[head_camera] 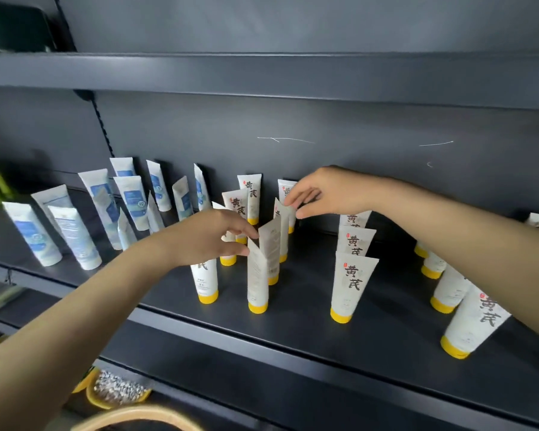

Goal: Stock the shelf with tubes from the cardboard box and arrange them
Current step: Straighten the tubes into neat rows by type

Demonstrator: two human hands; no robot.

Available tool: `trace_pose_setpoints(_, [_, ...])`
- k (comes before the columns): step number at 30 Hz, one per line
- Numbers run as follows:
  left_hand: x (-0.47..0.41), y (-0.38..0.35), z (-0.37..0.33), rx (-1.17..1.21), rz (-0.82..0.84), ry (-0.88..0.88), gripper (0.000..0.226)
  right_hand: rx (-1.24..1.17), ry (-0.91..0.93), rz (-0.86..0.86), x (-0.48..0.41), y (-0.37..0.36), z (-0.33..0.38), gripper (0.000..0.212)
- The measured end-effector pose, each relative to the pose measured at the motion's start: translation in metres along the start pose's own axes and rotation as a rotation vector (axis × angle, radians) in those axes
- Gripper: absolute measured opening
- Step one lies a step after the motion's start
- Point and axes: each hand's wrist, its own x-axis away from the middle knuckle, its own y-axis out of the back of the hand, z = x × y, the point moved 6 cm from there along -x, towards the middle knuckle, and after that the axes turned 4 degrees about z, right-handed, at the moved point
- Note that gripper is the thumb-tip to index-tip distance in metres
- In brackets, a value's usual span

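About eleven blue tubes (131, 199) are standing at the left end of the shelf (293, 325). About sixteen yellow-cap tubes (352, 287) are standing along its middle and right. Two hands are reaching over it: left hand (206, 237), right hand (327, 191).

It's moderately bright here, soft even light from the front throwing short shadows of the yellow-capped tubes (352, 284) onto the back panel (355, 135), a dull sheen on the upper shelf edge (262, 79), the blue-labelled tubes (33, 234) at left blurred, and shelf lines bowing toward the corners.
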Motion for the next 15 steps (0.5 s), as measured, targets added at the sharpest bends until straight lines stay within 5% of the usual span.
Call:
trace_pose_setpoints(10, [-0.008, -0.006, 0.017, 0.081, -0.119, -0.193, 0.015, 0.157, -0.094, 0.141, -0.041, -0.037, 0.016, 0.031])
trace_pose_setpoints(15, [-0.009, -0.009, 0.024, 0.208, -0.138, -0.15, 0.006, 0.076, -0.115, 0.065, -0.047, -0.04, 0.012, 0.023])
